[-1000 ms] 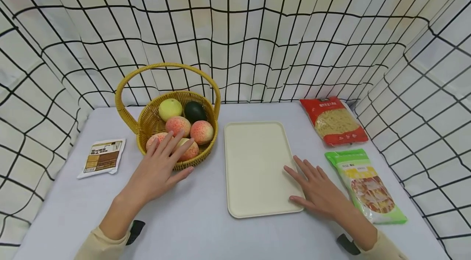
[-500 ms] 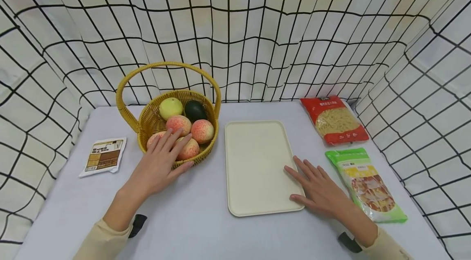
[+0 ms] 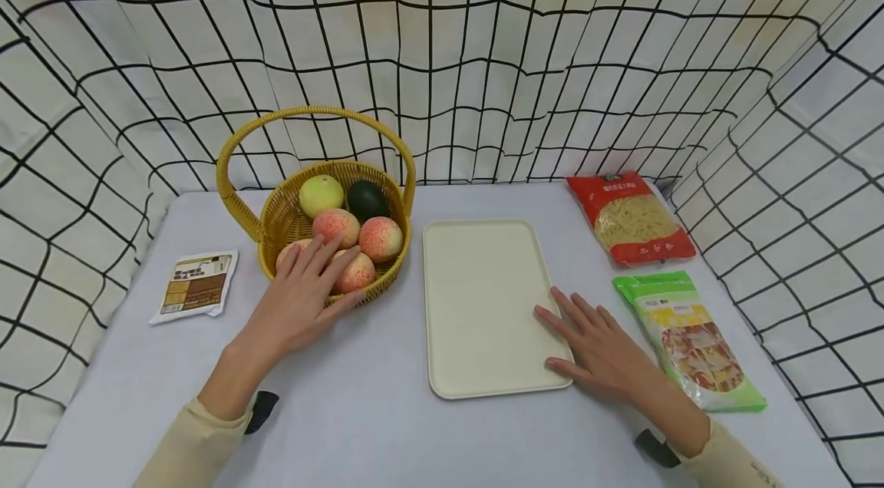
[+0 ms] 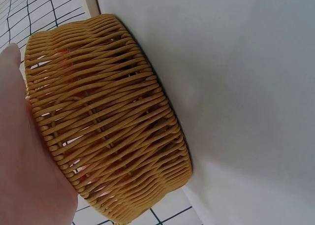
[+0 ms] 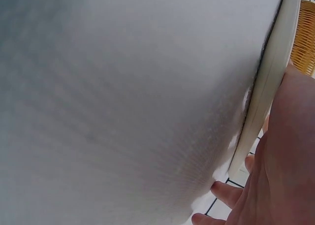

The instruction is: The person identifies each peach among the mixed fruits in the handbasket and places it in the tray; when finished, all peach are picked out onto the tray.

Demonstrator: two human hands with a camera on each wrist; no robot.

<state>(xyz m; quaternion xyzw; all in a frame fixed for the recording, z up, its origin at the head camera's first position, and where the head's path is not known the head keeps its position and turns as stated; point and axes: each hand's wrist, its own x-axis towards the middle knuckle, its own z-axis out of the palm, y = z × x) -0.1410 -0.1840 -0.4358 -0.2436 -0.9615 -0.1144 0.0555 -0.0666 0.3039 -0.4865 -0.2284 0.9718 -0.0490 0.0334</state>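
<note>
At the left in the head view, my left hand (image 3: 297, 308) reaches over the near rim of a yellow wicker basket (image 3: 278, 224), fingers extended and spread across the nearest peaches (image 3: 357, 273). In the left wrist view the same hand (image 4: 34, 171) lies along the upper edge of the basket's woven wall (image 4: 108, 112). Behind those peaches are more peaches, a yellow-green round fruit (image 3: 321, 195) and a dark green avocado (image 3: 368, 200). My right hand (image 3: 604, 354) is spread, fingertips at the right edge of a cream rectangular tray (image 3: 486, 304); neither hand grips anything.
A red bag of pasta (image 3: 631, 219) lies at the back right. Nearer, a green and white food packet (image 3: 691, 342) lies close beside the right hand. A small white and brown packet (image 3: 196, 287) is left of the basket. Black netting (image 3: 430, 51) over white cloth surrounds the table.
My left hand has shifted slightly forward, closer over the basket's near rim. The head view has tilted a little, so everything sits higher. The right hand stays beside the tray.
</note>
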